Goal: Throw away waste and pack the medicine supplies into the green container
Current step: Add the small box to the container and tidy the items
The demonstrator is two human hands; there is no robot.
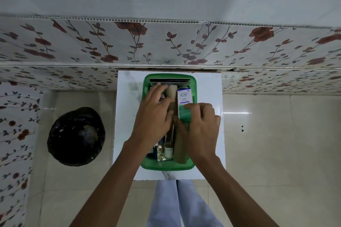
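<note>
A green container (184, 166) stands on a small white table (127, 116). It holds a white and green medicine box (184, 97) labelled Optibex, a brown roll (180, 147), a small bottle (168, 150), a blister pack of pills (160, 151) and a dark flat pack (169, 80) at the far end. My right hand (201, 127) grips the near end of the medicine box inside the container. My left hand (156, 114) lies over the contents on the left side, fingers spread and pressing on them; what is under it is hidden.
A bin lined with a black bag (75, 136) stands on the floor left of the table. A flower-patterned wall (166, 44) runs behind and along the left. Tiled floor (276, 143) lies to the right. My legs (177, 204) show below the table.
</note>
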